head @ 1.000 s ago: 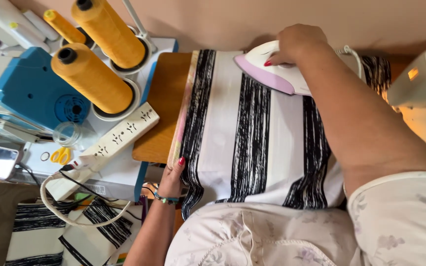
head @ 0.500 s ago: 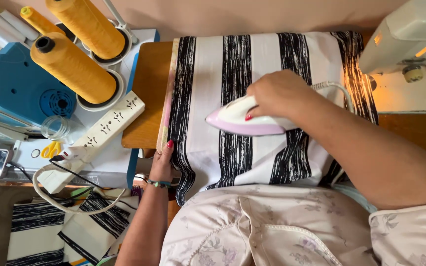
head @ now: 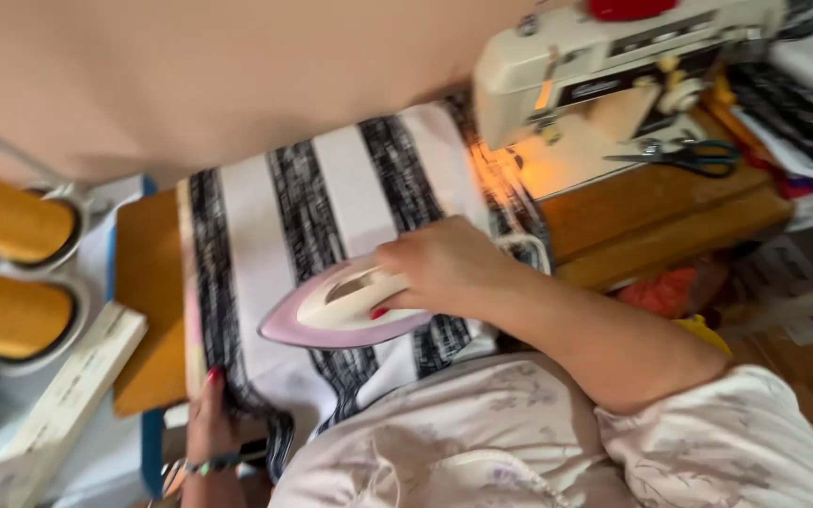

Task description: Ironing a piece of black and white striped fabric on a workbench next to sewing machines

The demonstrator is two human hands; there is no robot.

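Wooden board [head: 148, 273]: R hand [head: 439, 263] grips iron [head: 345, 315]; L hand [head: 207, 419] flat, pins striped cloth [head: 265, 245].

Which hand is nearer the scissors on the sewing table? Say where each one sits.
The right hand. It grips the iron on the striped fabric, down-left of the scissors. The left hand pins the fabric's near left edge, much farther away.

yellow thread cones [head: 7, 263] cropped, iron's [head: 345, 315] handle hidden
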